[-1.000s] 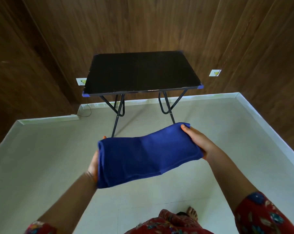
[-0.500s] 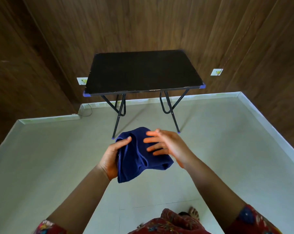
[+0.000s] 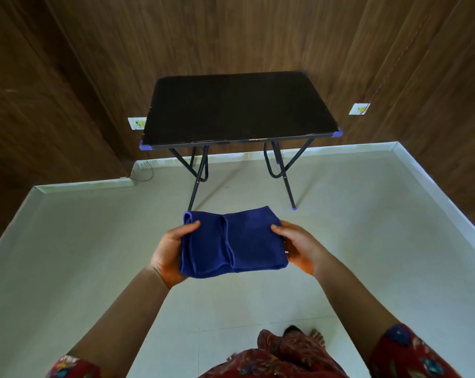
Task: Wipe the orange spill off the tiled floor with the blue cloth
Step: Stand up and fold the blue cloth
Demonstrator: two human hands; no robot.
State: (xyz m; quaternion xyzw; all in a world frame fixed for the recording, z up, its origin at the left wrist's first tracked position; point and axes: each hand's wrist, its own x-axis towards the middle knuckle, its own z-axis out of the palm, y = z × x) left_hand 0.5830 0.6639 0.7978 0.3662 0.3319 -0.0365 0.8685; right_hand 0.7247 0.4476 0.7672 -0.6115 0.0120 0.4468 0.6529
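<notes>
I saw the cloth (image 3: 233, 241) folded, held up above the floor (image 3: 94, 241) — left hand (image 3: 171, 255) and right hand (image 3: 299, 246) each clamped an end, thumbs on top, fingers hidden beneath.

We see a cloth (image 3: 232, 241) of deep, plain blue. The table top (image 3: 239, 107) is flat black, with bright blue caps (image 3: 144, 145) on its front corners. The floor (image 3: 94, 241) is pale grey-green tile with thin grout lines. The walls (image 3: 258, 31) are brown wood grain. Our sleeves (image 3: 413, 353) are red, patterned with blue flowers.
</notes>
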